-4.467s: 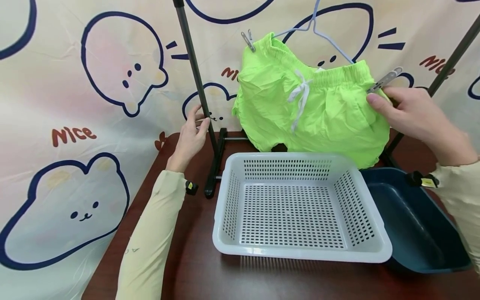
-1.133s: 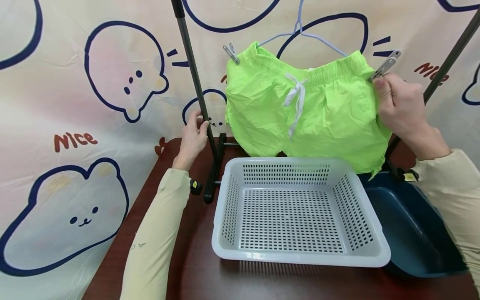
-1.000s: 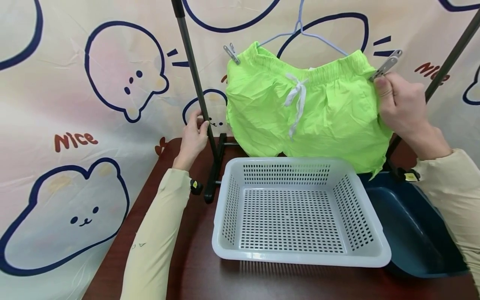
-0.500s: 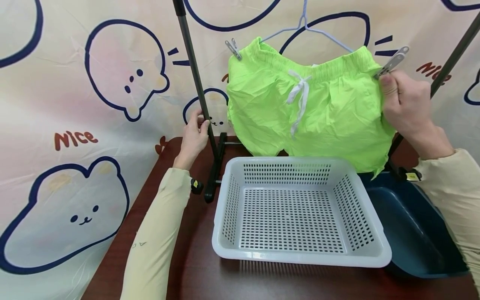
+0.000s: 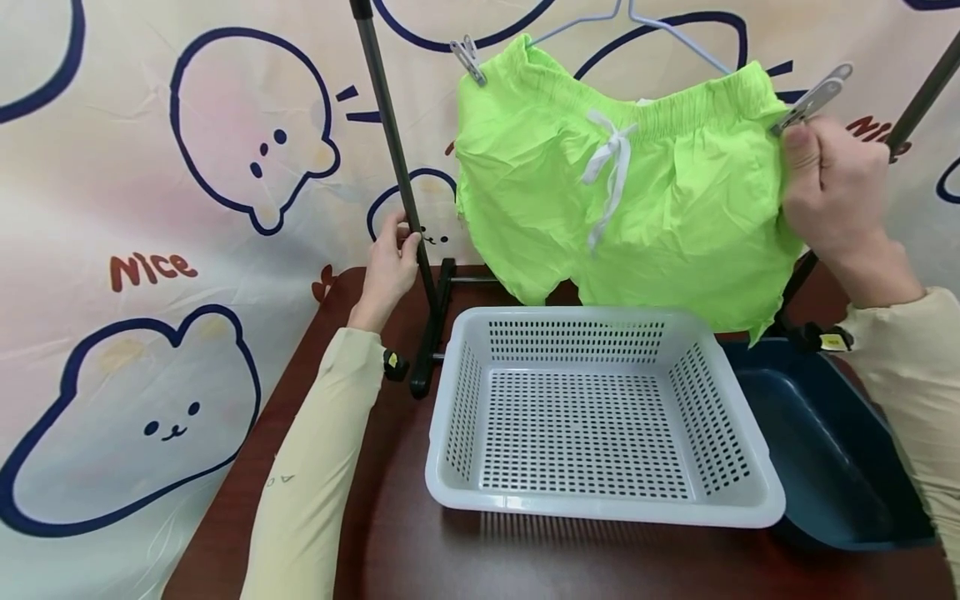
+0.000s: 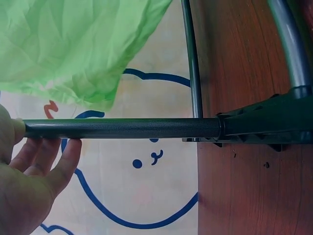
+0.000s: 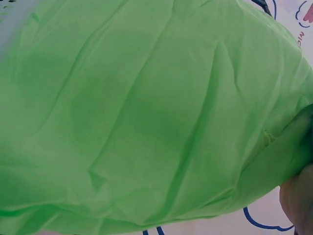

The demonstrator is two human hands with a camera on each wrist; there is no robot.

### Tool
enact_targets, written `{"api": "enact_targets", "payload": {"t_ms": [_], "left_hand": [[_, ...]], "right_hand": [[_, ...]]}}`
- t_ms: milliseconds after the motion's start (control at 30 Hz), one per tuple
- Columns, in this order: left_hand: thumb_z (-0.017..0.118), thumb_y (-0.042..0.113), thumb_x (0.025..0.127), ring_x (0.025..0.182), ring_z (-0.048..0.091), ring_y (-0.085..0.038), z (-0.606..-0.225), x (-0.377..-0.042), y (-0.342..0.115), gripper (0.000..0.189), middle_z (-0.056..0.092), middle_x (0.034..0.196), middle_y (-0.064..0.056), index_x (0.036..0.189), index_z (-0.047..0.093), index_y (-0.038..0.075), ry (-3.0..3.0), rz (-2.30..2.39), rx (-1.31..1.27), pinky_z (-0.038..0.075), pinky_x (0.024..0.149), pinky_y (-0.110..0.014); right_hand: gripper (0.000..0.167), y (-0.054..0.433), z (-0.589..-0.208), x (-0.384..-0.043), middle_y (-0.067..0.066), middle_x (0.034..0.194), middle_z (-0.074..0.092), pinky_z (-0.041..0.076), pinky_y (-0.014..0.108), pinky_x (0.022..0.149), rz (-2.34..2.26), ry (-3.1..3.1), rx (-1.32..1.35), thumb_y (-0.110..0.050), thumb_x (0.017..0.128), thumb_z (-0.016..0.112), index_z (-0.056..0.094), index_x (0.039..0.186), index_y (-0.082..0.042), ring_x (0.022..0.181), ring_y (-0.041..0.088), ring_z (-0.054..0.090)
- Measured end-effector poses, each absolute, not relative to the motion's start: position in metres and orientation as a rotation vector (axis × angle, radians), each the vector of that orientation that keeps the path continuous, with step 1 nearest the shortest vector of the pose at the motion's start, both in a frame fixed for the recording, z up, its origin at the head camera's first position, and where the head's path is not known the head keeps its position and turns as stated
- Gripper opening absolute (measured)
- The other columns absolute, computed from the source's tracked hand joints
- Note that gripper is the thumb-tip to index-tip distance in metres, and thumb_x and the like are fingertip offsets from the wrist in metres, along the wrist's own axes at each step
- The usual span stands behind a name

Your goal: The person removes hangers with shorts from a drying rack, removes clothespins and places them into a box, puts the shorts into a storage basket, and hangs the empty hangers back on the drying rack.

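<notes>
Bright green shorts [image 5: 637,200] with a white drawstring hang from a light blue hanger [image 5: 678,37], whose top is out of frame. One metal clothespin [image 5: 468,60] clips the waistband's left end and another clothespin [image 5: 813,98] its right end. My right hand [image 5: 836,187] grips the shorts' side edge just under the right clothespin, the fingers curled and partly hidden by cloth. In the right wrist view the green cloth fills most of the picture. My left hand [image 5: 392,258] holds the dark rack pole [image 6: 122,128] low down, thumb on one side and fingertips on the other.
A white perforated basket [image 5: 607,510] stands on the dark wooden table [image 5: 390,533] in front of the shorts. Right of it, partly under its rim, is a dark blue basin [image 5: 832,433]. A second rack pole [image 5: 926,100] rises at right, before a cartoon-printed curtain [image 5: 112,208].
My right hand has curled tighter on the shorts' edge and moved right, lately also up. The shorts and hanger have risen and shifted right over the last second. The left hand stays at the pole.
</notes>
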State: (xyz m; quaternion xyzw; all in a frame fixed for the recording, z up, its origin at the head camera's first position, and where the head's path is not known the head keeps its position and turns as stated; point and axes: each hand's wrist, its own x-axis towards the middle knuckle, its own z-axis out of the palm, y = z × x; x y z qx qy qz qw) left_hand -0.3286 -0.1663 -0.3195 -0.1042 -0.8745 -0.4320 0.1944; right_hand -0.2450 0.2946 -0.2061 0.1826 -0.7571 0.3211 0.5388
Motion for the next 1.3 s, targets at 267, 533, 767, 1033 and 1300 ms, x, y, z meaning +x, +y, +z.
{"api": "enact_targets", "payload": {"t_ms": [267,533,767,1033,1300], "left_hand": [[0.045,0.020,0.105,0.104,0.061,-0.032,-0.321,-0.328,-0.167,0.037,0.062,0.120,-0.018,0.141,0.041,0.014,-2.447,-1.222,-0.282,0.050,0.089,-0.047],[0.046,0.020,0.105,0.104,0.062,-0.032,-0.321,-0.329,-0.169,0.036,0.062,0.121,-0.017,0.140,0.042,0.014,-2.437,-1.258,-0.289,0.049,0.090,-0.047],[0.045,0.020,0.105,0.105,0.061,-0.031,-0.320,-0.327,-0.169,0.037,0.061,0.121,-0.017,0.141,0.042,0.014,-2.438,-1.271,-0.277,0.049,0.090,-0.047],[0.046,0.019,0.105,0.105,0.061,-0.030,-0.320,-0.327,-0.167,0.039,0.062,0.120,-0.017,0.143,0.041,0.015,-2.442,-1.283,-0.269,0.049,0.092,-0.046],[0.045,0.019,0.105,0.101,0.061,-0.032,-0.323,-0.328,-0.166,0.035,0.062,0.120,-0.017,0.139,0.043,0.014,-2.429,-1.289,-0.282,0.049,0.087,-0.046]], "right_hand": [[0.051,0.291,-0.200,-0.239,-0.029,0.064,0.032,0.018,0.005,0.056,0.756,-1.824,0.455,-0.027,0.102,0.052,0.049,0.070,0.014,0.056,-0.014,0.025],[0.059,0.291,-0.201,-0.239,-0.030,0.064,0.033,0.017,0.005,0.055,0.769,-1.815,0.457,-0.036,0.101,0.052,0.049,0.069,0.013,0.056,-0.014,0.026],[0.057,0.290,-0.202,-0.237,-0.026,0.064,0.031,0.017,0.006,0.055,0.761,-1.822,0.467,-0.033,0.102,0.051,0.047,0.068,0.013,0.055,-0.013,0.025],[0.052,0.289,-0.205,-0.231,-0.027,0.065,0.032,0.018,0.006,0.057,0.750,-1.814,0.468,-0.026,0.102,0.051,0.047,0.068,0.013,0.057,-0.014,0.025],[0.050,0.290,-0.209,-0.225,-0.029,0.066,0.034,0.019,0.006,0.057,0.767,-1.809,0.460,-0.022,0.101,0.053,0.046,0.066,0.013,0.059,-0.014,0.027]]}}
